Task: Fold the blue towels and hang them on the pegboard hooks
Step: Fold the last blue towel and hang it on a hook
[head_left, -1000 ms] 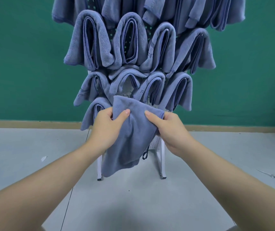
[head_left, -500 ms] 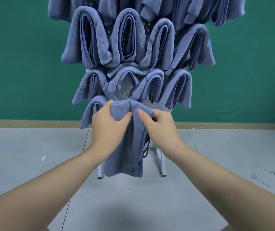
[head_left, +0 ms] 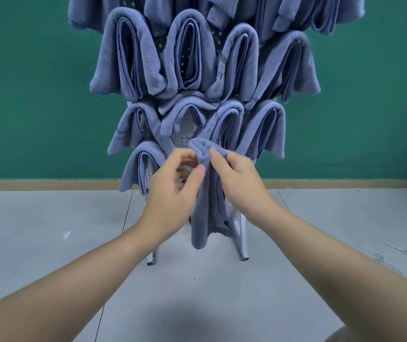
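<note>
A folded blue towel point(head_left: 202, 213) hangs in a narrow strip in front of the white pegboard point(head_left: 185, 139), its folded top bunched between my hands. My left hand point(head_left: 172, 191) pinches the towel's left side with thumb and curled fingers. My right hand point(head_left: 239, 183) grips its right side near the top, thumb on the fold. Several folded blue towels hang on hooks above, such as one point(head_left: 128, 55) at the upper left and one point(head_left: 266, 129) just right of my hands. Whether the held towel sits on a hook is hidden.
The pegboard stands on two white legs point(head_left: 243, 240) on a grey floor point(head_left: 49, 230) before a green wall point(head_left: 24, 82). Loose metal hooks point(head_left: 399, 251) lie on the floor at right. A small white scrap point(head_left: 67, 234) lies at left.
My hands have drawn together, gathering the towel from a wide sheet into a narrow folded strip, and raised its top slightly toward the board.
</note>
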Demonstrator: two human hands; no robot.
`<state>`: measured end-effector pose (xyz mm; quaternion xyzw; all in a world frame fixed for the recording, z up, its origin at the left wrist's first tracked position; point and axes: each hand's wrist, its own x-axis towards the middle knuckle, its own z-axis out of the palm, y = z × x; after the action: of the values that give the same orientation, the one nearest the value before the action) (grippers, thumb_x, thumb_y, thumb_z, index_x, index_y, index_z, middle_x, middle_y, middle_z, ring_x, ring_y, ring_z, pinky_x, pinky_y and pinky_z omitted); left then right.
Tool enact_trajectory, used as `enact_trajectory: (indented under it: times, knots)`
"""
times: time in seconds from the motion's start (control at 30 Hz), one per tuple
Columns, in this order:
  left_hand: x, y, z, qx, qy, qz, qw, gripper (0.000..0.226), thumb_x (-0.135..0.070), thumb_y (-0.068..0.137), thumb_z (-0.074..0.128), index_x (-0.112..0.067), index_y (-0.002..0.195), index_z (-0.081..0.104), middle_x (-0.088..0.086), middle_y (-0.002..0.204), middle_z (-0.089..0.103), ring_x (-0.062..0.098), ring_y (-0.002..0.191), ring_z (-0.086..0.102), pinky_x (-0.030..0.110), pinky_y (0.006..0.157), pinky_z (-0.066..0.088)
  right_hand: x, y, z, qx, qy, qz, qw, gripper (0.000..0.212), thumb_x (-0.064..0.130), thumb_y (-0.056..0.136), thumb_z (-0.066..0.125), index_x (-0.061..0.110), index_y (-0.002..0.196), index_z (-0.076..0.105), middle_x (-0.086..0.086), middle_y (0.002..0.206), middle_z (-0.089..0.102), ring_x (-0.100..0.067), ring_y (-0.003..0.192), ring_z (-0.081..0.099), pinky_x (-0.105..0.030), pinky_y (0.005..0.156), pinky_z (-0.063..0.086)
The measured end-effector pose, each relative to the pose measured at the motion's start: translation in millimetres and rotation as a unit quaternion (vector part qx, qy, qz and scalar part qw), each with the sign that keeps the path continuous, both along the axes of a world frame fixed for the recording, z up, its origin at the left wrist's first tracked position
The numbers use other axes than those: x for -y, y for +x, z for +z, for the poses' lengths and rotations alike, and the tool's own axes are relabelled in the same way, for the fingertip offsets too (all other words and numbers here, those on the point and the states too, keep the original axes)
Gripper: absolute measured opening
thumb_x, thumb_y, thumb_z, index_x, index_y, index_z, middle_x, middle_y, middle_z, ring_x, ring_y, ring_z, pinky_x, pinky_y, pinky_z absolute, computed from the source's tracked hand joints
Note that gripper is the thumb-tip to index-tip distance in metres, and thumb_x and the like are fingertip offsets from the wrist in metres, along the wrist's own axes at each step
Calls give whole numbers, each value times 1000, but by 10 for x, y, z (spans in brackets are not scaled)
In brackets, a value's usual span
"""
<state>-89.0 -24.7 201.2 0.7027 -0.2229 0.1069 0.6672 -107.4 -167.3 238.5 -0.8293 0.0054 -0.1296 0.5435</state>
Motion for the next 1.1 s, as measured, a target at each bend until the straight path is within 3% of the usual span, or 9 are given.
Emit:
enact_trajectory:
  times: [0.07, 0.13, 0.3, 0.47, 0.5, 0.57, 0.7, 0.87, 1.1]
  knots:
    - [-13, 22, -3, 18, 1, -9, 1000, 14, -25, 100, 51, -32, 104, 62, 1, 101, 65, 33, 90, 65, 56, 76, 58, 2, 0, 15, -7, -10, 25, 1000, 42, 35, 109, 46, 2, 88, 62, -4, 77, 56, -7, 68, 50, -25, 68, 41]
    - [-33, 47, 1, 29, 10, -8, 999, 20, -22, 102, 46, -32, 105, 63, 11, 105, 63, 38, 92, 64, 55, 70, 60, -2, -10, 29, -12, -18, 40, 999, 45, 40, 109, 45, 1, 94, 62, -10, 88, 56, -10, 77, 51, -30, 75, 41]
    - [-69, 61, 83, 7, -1, -24, 1000, 19, -10, 103, 58, -29, 102, 63, 0, 97, 63, 32, 76, 60, 42, 62, 61, 9, -40, 54, 17, -53, 75, 996, 11, 36, 102, 62, 29, 100, 70, -5, 104, 66, -13, 88, 63, -25, 80, 49]
    - [-108, 154, 73, -62, -8, -8, 998, 42, -30, 82, 82, -33, 112, 53, -4, 101, 61, 12, 88, 64, 35, 81, 58, 74, -51, 127, 25, -8, 68, 997, 20, 20, 106, 55, 12, 111, 73, 1, 69, 55, -9, 61, 42, -22, 55, 37]
    - [-121, 178, 79, -77, 0, -12, 997, 51, -35, 78, 84, -32, 118, 52, -5, 109, 65, 11, 97, 66, 31, 86, 56, 81, -53, 162, 32, 8, 71, 997, 22, 18, 107, 55, 10, 114, 73, -4, 75, 65, -7, 66, 50, -26, 59, 46]
    - [-137, 187, 120, -122, 2, -70, 990, 61, -35, 78, 88, -24, 128, 55, -5, 122, 71, 12, 114, 68, 24, 86, 53, 98, -39, 216, 43, 43, 85, 995, 23, 17, 107, 54, 8, 117, 72, -18, 105, 75, -12, 90, 64, -45, 89, 55]
    - [-135, 149, 161, -179, 1, -174, 968, 45, -29, 80, 74, -14, 122, 67, -1, 116, 77, 15, 110, 72, 24, 87, 55, 113, 16, 293, 64, 87, 107, 988, 32, 31, 102, 56, 6, 113, 71, -33, 117, 63, -24, 100, 60, -64, 105, 45]
    - [-137, 149, 130, -168, 4, -136, 976, 27, -24, 92, 72, -13, 116, 71, 3, 111, 79, 20, 107, 74, 29, 90, 59, 177, 41, 291, -5, 101, 133, 986, 26, 27, 102, 65, 8, 117, 73, -9, 114, 77, -18, 111, 72, -42, 103, 56]
    - [-88, 131, 98, -144, 3, -68, 987, 14, -12, 96, 70, -13, 109, 72, 0, 103, 80, 15, 99, 75, 23, 81, 59, 70, 109, 267, -8, 101, 98, 990, 18, 22, 98, 71, 6, 105, 76, -18, 106, 77, -27, 103, 74, -54, 99, 56]
